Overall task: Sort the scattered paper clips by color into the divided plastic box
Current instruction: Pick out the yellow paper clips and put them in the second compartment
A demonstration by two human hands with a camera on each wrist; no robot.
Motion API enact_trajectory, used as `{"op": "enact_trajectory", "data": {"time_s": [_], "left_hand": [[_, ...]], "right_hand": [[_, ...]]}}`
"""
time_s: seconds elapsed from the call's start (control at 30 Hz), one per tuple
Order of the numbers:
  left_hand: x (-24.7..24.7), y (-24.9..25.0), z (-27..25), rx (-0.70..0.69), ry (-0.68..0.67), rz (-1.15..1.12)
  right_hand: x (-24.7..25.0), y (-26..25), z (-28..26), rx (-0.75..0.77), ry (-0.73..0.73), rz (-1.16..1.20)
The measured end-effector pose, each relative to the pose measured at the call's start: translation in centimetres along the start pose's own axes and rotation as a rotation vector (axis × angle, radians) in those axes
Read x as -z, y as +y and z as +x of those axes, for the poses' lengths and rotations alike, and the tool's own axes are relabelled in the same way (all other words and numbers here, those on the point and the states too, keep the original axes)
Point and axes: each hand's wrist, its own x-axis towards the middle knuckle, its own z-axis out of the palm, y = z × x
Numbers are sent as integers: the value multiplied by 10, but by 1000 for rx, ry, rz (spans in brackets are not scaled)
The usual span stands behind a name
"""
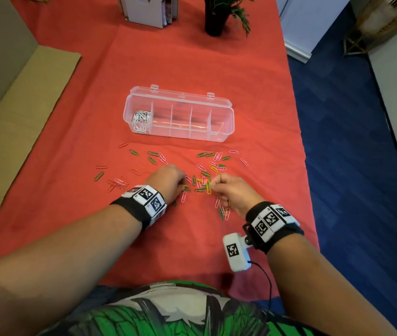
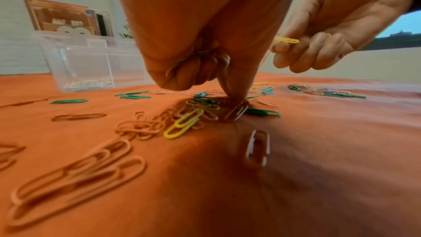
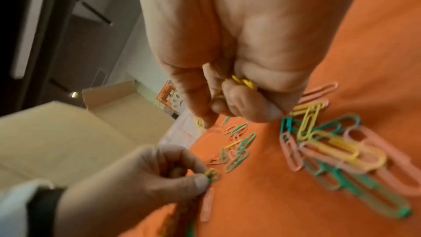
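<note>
We hold yellow paper clips in both fists. Our right hand (image 1: 231,190) is curled around a small bundle of them, with one yellow clip (image 1: 208,187) pinched and sticking out toward frame centre; our left hand (image 1: 168,180) grips a few more in its curled fingers while one fingertip (image 2: 237,95) presses down into the pile.

The divided plastic box (image 1: 226,117) sits in the middle of the head view, straight above both hands and well apart from them. Its long axis runs left to right across the frame, lid open at the back. We count five compartments along its length; only the leftmost is filled, with white paper clips (image 1: 140,120). The yellows, we judge, want one of the four bare cells. The right hand lies nearer those; the left is nearer the white end.

The scattered clips (image 1: 202,170) on the red tablecloth (image 1: 192,64), in green, pink, red and yellow, are too many and too tangled to count: several dozen at a guess. Hands: two. Boxes: one.
</note>
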Motion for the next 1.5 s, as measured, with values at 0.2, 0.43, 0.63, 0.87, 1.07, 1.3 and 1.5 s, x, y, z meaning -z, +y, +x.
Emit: {"op": "enact_trajectory", "data": {"time_s": [0.2,0.43,0.63,0.87,1.07,1.3,1.5], "left_hand": [[4,1,2,96,39,-177],[38,5,-9,483,-246,-1509],[56,-2,-7,661,-228,-1694],[116,-6,29,564,-14,-1578],[145,-17,62,529,222,-1535],[124,-33,43,558,343,-1213],[73,-54,-14,516,261,-867]], "right_hand": [[3,2,6,25,76,-287],[-1,-19,2,-28,-254,617],[-21,-41,18,-147,-209,685],[-27,-55,29,-297,-16,621],[-14,-76,30,-237,6,605],[-37,-112,47,81,169,279],[-80,-154,90,332,203,18]]}}
